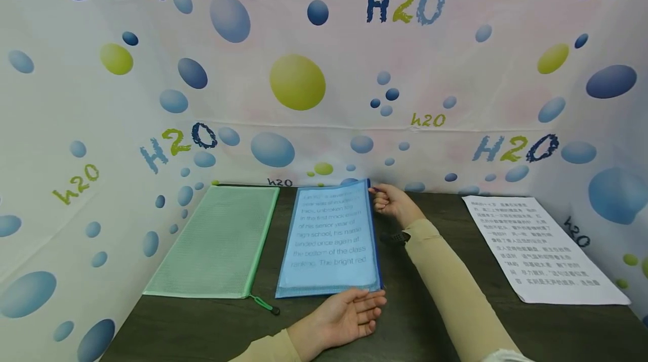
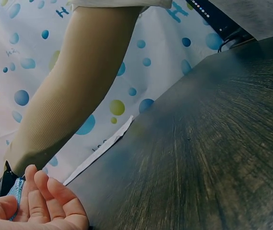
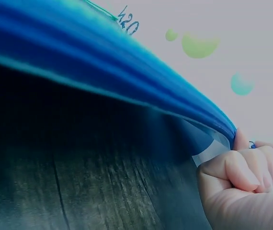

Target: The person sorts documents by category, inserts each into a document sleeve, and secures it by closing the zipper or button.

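Note:
A blue mesh zip pouch (image 1: 324, 238) lies in the middle of the table, with a printed sheet showing through it. Its dark blue zipper edge (image 3: 141, 81) runs along the right side and is lifted off the tabletop in the right wrist view. At the far right corner, my right hand (image 1: 392, 203) pinches the zipper end, with a bit of blue pull showing by the fingers (image 3: 258, 167). My left hand (image 1: 346, 317) is palm up at the near right corner, and the pouch's blue edge (image 2: 16, 196) sits between its thumb and fingers.
A green mesh zip pouch (image 1: 217, 244) with a green zipper cord (image 1: 262, 302) lies to the left. On the right is a stack of printed white paper (image 1: 541, 249). Behind stands a patterned backdrop (image 1: 344, 41), reaching the dark wooden table (image 1: 420, 317).

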`<state>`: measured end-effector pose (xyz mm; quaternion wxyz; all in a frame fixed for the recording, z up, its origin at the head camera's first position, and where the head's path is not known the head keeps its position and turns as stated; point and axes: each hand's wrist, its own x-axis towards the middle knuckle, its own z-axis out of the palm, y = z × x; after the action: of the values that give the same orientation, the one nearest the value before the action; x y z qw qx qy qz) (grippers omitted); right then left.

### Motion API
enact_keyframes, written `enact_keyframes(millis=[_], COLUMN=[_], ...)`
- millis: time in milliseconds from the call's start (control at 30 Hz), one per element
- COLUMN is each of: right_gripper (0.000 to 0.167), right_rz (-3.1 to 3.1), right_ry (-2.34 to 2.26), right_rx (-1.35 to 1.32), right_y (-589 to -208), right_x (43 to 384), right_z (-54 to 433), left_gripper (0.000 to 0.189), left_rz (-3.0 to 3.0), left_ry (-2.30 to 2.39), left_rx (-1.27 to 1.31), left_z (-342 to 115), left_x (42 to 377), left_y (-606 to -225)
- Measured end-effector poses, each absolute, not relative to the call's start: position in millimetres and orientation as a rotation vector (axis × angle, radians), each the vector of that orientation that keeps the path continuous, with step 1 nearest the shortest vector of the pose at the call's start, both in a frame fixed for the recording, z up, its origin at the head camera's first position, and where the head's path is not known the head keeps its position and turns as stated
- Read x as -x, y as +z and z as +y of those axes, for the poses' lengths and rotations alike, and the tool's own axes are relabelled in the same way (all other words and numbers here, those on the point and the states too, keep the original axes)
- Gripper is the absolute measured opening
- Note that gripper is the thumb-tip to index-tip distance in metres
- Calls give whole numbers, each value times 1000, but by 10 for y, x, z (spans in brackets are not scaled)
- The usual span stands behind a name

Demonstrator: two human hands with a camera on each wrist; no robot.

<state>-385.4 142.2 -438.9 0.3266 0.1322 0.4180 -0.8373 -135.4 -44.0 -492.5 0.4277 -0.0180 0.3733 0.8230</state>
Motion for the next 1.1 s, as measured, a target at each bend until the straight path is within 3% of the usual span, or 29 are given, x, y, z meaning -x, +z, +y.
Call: enact_keyframes(millis=[1100], right_gripper=[34], right_rz=[1138], right_ry=[-2258], right_rx=[-263], right_y=[-4420], right_x=[3972], right_z=[1468], left_gripper=[42], left_rz=[951], left_ry=[2040], left_rx=[78], left_z=[-453], left_x=[1182], left_y=[-4883])
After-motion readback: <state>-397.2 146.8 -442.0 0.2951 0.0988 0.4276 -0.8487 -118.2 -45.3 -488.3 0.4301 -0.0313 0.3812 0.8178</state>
